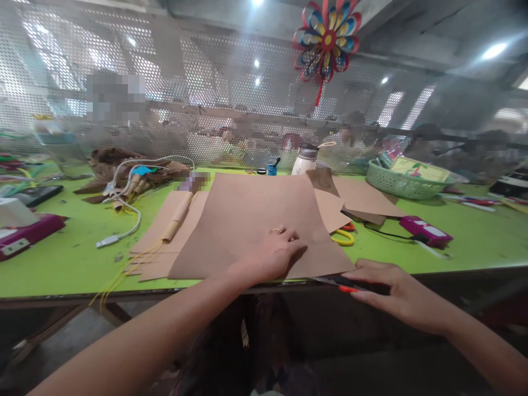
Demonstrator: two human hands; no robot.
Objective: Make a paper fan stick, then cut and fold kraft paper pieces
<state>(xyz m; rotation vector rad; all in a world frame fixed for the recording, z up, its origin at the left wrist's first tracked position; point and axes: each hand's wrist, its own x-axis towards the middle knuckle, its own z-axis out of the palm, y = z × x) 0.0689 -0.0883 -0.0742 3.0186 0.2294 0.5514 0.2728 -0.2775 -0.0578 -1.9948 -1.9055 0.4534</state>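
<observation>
A large sheet of brown kraft paper [256, 214] lies at the front of the green table, its near edge along the table's edge. My left hand [278, 250] rests on the sheet, fingers bent loosely and pressing it down, with a ring on one finger. At the sheet's near right corner, my right hand [381, 286] is closed around a pair of scissors [347, 289] with black and orange handles. The blades point left along the paper's near edge; part of them is hidden by the sheet.
More brown sheets [154, 220] lie left, under a rolled paper piece [177, 217] with yellow strings. Other papers [367, 198] and yellow scissors handles [344, 237] are right. A white bottle [304, 159], a green basket [402, 184] and purple power strips [427, 231] stand around.
</observation>
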